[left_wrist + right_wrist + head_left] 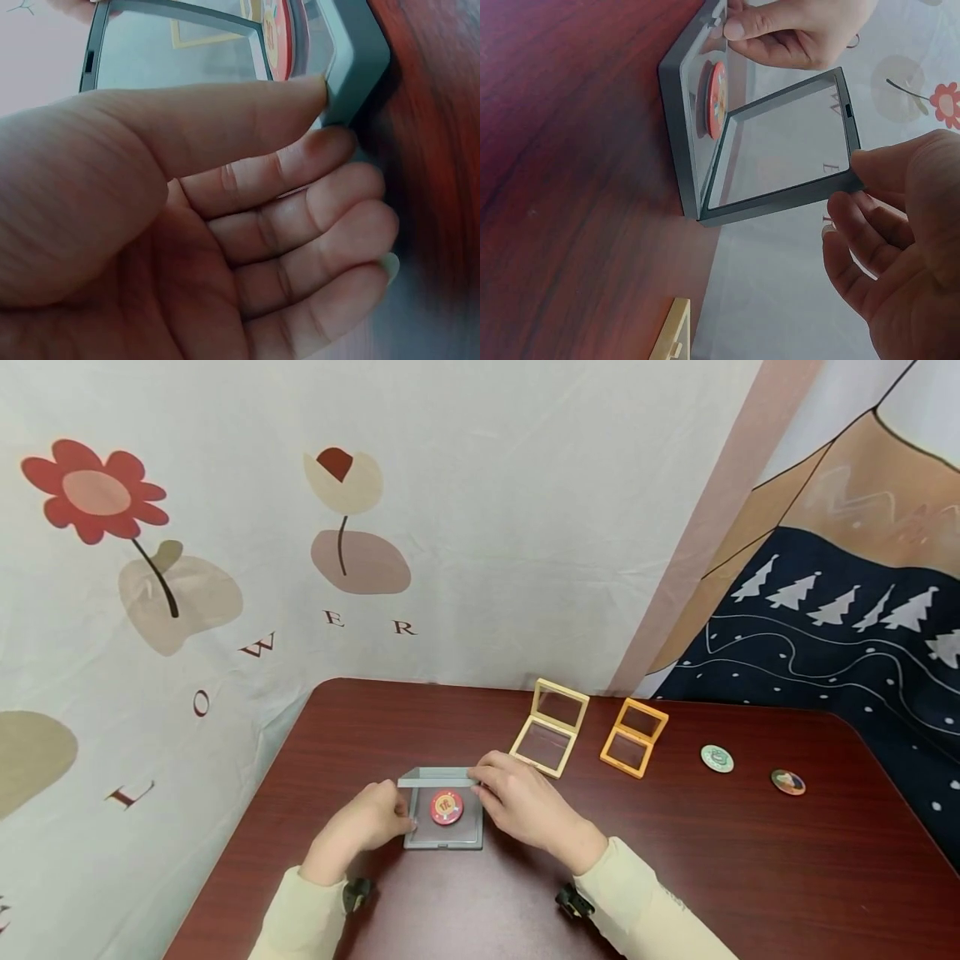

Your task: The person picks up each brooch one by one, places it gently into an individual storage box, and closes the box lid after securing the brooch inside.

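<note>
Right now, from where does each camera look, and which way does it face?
Head: on the head, forward-down at the gray hinged case; left hand, right hand, sleeves show.
Left wrist: on that wrist, toward the case's corner; left hand, part of right hand.
Right wrist: on that wrist, toward the raised lid; right hand, left hand beyond.
Both wrist views share the red badge.

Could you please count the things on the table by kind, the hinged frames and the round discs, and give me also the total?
Hinged frames: 3 (grey frame, pale yellow frame, orange frame)
Round discs: 3 (red disc, mint-green disc, multicoloured disc)
Total: 6
</note>
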Demonstrator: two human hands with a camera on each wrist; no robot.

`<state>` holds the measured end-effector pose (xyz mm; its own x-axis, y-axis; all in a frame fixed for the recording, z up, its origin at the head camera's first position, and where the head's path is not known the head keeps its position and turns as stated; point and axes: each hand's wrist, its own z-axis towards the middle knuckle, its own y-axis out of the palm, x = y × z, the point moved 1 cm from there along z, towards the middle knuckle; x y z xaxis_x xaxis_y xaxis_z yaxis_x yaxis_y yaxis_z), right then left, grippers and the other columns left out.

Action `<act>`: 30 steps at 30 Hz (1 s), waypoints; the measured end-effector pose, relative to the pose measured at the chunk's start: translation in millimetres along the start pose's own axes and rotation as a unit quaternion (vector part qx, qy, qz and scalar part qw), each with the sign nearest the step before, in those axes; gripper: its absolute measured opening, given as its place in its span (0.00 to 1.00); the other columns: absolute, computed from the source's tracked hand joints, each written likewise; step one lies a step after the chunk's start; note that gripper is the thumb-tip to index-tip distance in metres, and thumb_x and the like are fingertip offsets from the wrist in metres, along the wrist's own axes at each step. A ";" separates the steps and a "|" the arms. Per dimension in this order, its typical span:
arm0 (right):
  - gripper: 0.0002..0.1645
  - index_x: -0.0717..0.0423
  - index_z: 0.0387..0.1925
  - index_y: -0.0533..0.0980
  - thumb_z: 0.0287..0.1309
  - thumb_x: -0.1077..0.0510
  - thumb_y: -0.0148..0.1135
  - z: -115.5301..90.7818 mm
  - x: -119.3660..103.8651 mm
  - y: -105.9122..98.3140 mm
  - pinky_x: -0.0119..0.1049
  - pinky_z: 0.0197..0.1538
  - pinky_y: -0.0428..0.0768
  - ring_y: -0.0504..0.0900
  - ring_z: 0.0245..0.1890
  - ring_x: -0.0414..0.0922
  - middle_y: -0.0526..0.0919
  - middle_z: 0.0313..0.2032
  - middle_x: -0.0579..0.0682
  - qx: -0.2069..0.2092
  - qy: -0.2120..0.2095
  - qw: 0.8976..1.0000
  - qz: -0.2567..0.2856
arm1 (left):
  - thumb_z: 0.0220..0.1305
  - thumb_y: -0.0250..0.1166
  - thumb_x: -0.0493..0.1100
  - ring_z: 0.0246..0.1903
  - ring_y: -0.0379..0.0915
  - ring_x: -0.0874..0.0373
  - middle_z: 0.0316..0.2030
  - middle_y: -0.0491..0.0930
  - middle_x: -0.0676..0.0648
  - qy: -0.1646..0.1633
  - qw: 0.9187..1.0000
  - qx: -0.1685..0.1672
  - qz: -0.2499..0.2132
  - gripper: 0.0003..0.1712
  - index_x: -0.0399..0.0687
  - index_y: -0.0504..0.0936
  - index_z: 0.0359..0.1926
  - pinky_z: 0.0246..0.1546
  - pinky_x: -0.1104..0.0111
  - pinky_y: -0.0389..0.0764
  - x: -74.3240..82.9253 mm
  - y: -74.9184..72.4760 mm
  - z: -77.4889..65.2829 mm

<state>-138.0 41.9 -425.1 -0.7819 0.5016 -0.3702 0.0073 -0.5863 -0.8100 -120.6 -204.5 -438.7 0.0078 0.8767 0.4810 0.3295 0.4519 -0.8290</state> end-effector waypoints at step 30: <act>0.05 0.53 0.35 0.85 0.57 0.63 0.75 -23.8 -13.8 22.1 0.35 0.45 0.79 0.78 0.37 0.41 0.80 0.35 0.43 -0.064 -0.052 0.993 -0.079 | 0.55 0.66 0.26 0.19 0.61 0.61 0.13 0.62 0.56 0.037 0.999 0.007 0.013 0.21 0.49 0.73 0.13 0.25 0.68 0.66 -9.5 -1.3 5.2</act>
<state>-112.2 37.1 -448.7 -0.8398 0.5083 -0.1905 -0.0466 -0.4171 -0.9076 -126.0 -212.6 -443.7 0.0855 0.8744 0.4776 0.3156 0.4309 -0.8454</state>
